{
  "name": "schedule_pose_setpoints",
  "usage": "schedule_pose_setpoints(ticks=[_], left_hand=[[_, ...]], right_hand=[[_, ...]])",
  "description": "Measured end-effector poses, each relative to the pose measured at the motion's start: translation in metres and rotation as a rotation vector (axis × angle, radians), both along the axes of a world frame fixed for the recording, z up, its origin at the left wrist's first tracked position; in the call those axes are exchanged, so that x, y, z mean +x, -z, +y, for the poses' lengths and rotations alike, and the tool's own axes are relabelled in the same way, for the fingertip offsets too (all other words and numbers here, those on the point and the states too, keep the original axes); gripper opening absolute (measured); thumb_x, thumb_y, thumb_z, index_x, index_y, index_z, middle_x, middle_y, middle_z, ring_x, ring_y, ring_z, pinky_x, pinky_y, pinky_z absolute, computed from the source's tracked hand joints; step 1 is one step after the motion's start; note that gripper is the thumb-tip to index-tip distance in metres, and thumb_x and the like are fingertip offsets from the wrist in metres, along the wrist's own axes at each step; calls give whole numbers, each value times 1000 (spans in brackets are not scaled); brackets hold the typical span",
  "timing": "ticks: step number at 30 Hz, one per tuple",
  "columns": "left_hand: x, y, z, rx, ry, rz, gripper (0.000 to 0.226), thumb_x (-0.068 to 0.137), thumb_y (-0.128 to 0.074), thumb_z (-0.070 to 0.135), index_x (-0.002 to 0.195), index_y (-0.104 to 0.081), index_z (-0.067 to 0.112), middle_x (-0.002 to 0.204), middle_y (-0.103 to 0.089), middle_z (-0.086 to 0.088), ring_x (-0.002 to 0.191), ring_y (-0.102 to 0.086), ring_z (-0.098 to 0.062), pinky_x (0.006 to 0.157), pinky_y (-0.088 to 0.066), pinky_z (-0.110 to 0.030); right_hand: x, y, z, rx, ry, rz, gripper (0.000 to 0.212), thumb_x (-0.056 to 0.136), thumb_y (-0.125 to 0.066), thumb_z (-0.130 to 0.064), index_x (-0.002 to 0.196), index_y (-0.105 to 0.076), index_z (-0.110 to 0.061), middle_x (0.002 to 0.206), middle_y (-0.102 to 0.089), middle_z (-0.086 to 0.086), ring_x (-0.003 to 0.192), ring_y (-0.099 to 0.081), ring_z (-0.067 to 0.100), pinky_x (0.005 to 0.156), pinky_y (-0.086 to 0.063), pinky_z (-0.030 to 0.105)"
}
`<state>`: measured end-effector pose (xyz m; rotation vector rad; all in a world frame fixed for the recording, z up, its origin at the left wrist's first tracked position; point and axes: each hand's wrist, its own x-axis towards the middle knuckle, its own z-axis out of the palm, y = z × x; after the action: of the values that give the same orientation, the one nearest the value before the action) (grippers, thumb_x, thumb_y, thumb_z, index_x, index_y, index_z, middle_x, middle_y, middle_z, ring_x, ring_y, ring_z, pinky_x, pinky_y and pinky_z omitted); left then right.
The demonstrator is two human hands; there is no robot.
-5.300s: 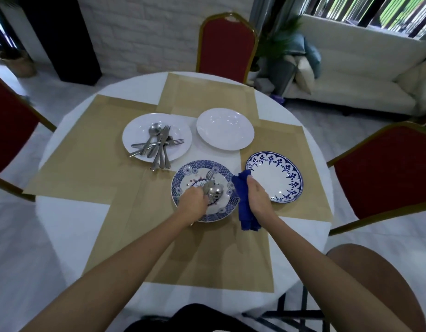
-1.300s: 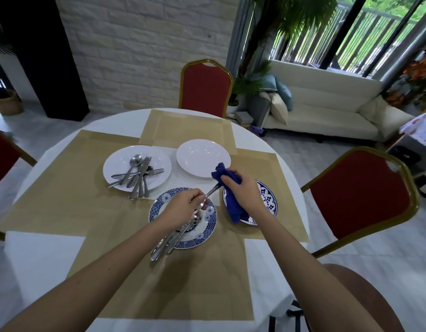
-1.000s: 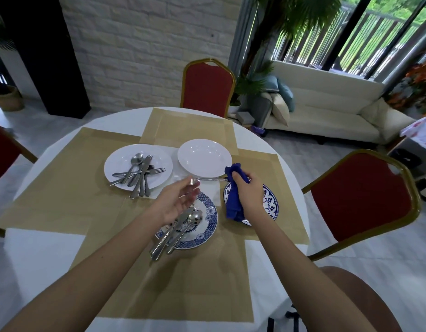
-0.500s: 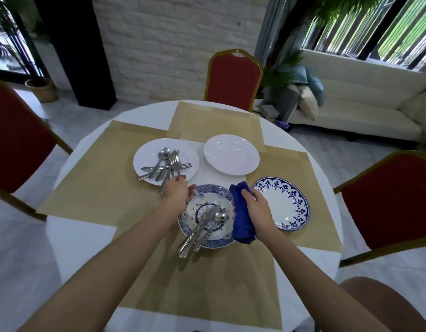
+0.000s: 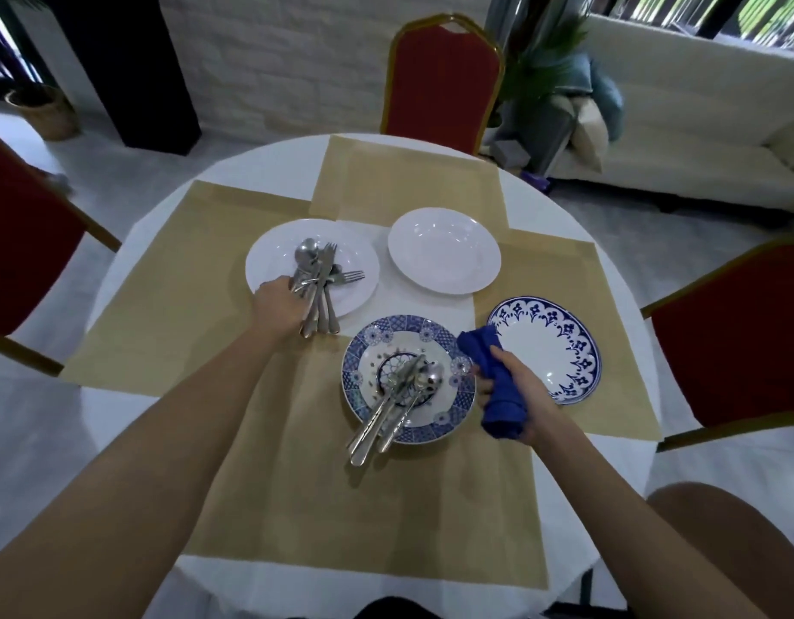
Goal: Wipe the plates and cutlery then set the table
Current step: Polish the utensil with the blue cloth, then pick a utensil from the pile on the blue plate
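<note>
On the white plate [image 5: 270, 252] at the counter's [image 5: 618, 475] far left, the cutlery pile [image 5: 320, 279] lies with handles pointing back at the left hand [image 5: 281, 306], whose fingers curl over them, grip unclear, while the farther right hand [image 5: 527, 382] clutches the blue cloth [image 5: 480, 350]

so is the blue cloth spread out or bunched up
Bunched up. The blue cloth is a wadded roll gripped in the right hand, sticking out past it at both ends.
</note>
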<state>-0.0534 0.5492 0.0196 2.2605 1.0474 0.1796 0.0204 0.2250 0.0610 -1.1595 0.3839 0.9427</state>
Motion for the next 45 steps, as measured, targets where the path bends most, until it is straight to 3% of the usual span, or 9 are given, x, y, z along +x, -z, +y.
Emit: schedule_pose_setpoints(ticks=[6, 10, 16, 20, 26, 32, 38, 41, 45], left_hand=[[-2, 13, 2, 136, 28, 18, 21, 87, -50, 9, 95, -62, -6, 96, -62, -29, 89, -59, -44, 72, -45, -39], [-5, 14, -27, 310, 74, 112, 32, 85, -52, 10, 116, -61, 5, 123, -53, -22, 112, -49, -40, 92, -41, -43], [-13, 18, -110, 362, 419, -57, 23, 92, -46, 24, 107, -63, 17, 105, -64, -5, 95, -59, -25, 79, -49, -38], [-30, 24, -149, 370, 455, 79, 27, 92, -46, 33, 109, -58, 16, 107, -62, -5, 99, -57, -26, 78, -46, -36], [-46, 29, -163, 380, 447, 345, 40, 91, -50, 48, 108, -59, 14, 108, -63, -9, 103, -58, -27, 78, -45, -34], [-54, 28, -161, 179, 331, 244, 25, 90, -57, 33, 100, -62, 10, 105, -65, -12, 98, -60, -28, 77, -46, -34], [-55, 24, -160, 137, 328, 209, 24, 89, -62, 27, 105, -60, 9, 106, -65, -14, 99, -60, -29, 80, -46, -34], [-57, 22, -162, 183, 357, 187, 30, 91, -58, 25, 116, -55, 9, 112, -61, -14, 103, -57, -30, 83, -46, -37], [-60, 27, -173, 446, 432, 115, 35, 95, -46, 31, 127, -52, 18, 124, -53, -7, 113, -47, -27, 91, -39, -35]], right_hand=[[2, 5, -5, -64, -31, -66, 29, 98, -49, -24, 121, -50, -7, 82, -63, 9, 41, -59, 10, 36, -44, 19], [-2, 9, 2, -209, -111, -192, 23, 97, -50, -21, 117, -54, -9, 90, -67, 12, 45, -62, 8, 38, -43, 17], [-11, 13, 9, -260, -185, -266, 14, 97, -51, -19, 106, -56, -10, 88, -66, 13, 47, -61, 9, 41, -44, 19], [-12, 18, 8, -325, -246, -390, 26, 96, -52, -15, 121, -59, -8, 89, -68, 15, 62, -61, 17, 49, -46, 23], [-21, 23, -2, -275, -204, -361, 25, 95, -55, -14, 119, -60, -14, 89, -70, 15, 63, -66, 17, 47, -48, 21], [-20, 28, -13, -327, -193, -352, 31, 93, -58, -16, 123, -59, -9, 103, -70, 19, 73, -67, 21, 47, -48, 22], [-26, 34, -20, -339, -204, -348, 19, 94, -56, -15, 111, -60, -9, 86, -68, 15, 59, -61, 18, 49, -48, 24], [-29, 38, -23, -330, -216, -344, 17, 93, -56, -15, 108, -61, -9, 84, -70, 15, 62, -61, 21, 51, -49, 24], [-27, 46, -27, -328, -195, -360, 23, 92, -59, -15, 114, -62, -8, 92, -71, 16, 75, -65, 25, 67, -51, 33]])
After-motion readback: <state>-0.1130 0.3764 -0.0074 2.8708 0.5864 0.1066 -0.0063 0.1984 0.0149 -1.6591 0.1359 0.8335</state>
